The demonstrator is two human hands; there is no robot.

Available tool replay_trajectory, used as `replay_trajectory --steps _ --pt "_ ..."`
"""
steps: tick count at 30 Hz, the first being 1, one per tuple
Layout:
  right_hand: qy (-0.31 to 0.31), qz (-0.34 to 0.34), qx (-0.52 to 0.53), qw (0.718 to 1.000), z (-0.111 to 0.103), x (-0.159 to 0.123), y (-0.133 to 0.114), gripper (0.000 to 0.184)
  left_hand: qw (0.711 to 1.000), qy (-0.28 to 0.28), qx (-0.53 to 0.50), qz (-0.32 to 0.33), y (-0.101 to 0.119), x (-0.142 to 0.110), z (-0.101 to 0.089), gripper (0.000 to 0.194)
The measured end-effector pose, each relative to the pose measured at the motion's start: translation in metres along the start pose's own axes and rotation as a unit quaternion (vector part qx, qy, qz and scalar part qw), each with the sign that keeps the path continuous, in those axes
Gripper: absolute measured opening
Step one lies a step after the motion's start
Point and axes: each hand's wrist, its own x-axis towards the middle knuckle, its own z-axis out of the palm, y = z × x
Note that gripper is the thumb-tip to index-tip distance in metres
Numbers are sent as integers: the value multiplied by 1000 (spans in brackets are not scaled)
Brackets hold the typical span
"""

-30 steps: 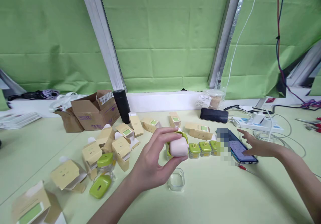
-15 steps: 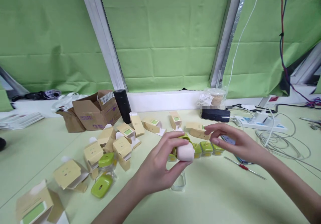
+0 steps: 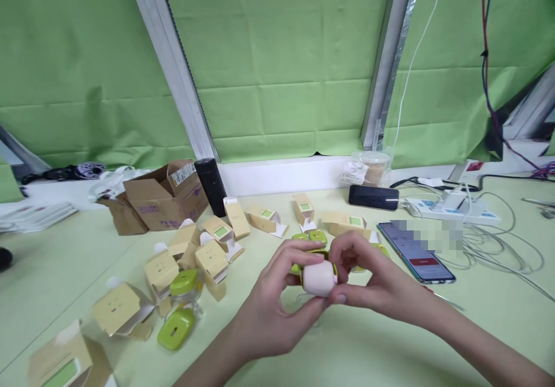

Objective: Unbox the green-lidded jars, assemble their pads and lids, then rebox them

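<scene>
A white, rounded piece with a green rim [image 3: 319, 278] is gripped between the thumb and fingers of my left hand [image 3: 273, 303]. My right hand [image 3: 377, 277] pinches the right side of this same piece, with its thumb at the lower edge and fingers curled at the green rim. Just behind my hands are several small clear containers with green lids [image 3: 318, 237], partly covered by the fingers. A clear plastic part on the table beneath is mostly hidden by my left hand.
Open tan cartons [image 3: 211, 258] are scattered to the left, beside two green-lidded containers [image 3: 177, 328]. A cardboard box [image 3: 162, 205] and a black cylinder [image 3: 210, 186] stand behind them. To the right lie a phone [image 3: 396, 242], a screwdriver [image 3: 446, 300], a power strip [image 3: 477, 218] and tangled cables.
My right hand has come in leftward from beside the piece and taken hold of its right side. My left hand keeps its grip. The phone, earlier behind my right hand, is uncovered.
</scene>
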Motion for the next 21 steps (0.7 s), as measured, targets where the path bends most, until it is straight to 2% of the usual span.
replay_trajectory --steps 4,7,9,13,18,21 --pt "-46 39 14 998 0 -3 0 33 999 -28 25 22 1 0 0 40" --pt "-65 50 48 995 4 -6 -2 26 996 -12 59 72 3 2 -3 42" --pt "-56 42 62 996 8 -6 -2 21 994 2 65 88 4 3 -5 43" --pt "-22 8 81 996 10 -6 -3 26 997 -1 49 53 6 3 -9 42" --pt "8 -66 44 997 8 -3 -4 40 999 18 -26 -11 4 4 -6 39" --pt "44 -70 31 996 12 -1 -3 43 998 25 -47 -19 0 6 -3 37"
